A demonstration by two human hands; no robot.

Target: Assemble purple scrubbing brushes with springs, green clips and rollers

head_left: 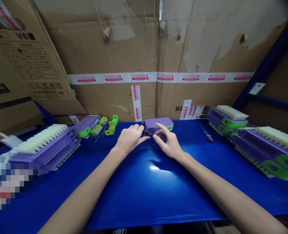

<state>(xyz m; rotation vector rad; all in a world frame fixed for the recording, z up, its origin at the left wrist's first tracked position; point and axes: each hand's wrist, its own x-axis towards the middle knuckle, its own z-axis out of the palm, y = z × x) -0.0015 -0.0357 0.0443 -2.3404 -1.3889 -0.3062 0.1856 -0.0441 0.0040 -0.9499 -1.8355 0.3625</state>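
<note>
A purple plastic housing (158, 124) with a green tab at its right end lies on the blue table (144, 182), near the far edge. My left hand (129, 139) has its fingers curled against the housing's near left corner. My right hand (167, 143) pinches the housing's near edge, with one finger resting on top. Both hands grip the same part.
Purple brush assemblies with white bristles lie at the left (46, 146) and at the right (263, 143). Loose green clips (111, 126) sit at the back left. A small screwdriver (206, 133) lies right of the hands. Cardboard boxes (144, 58) wall the back.
</note>
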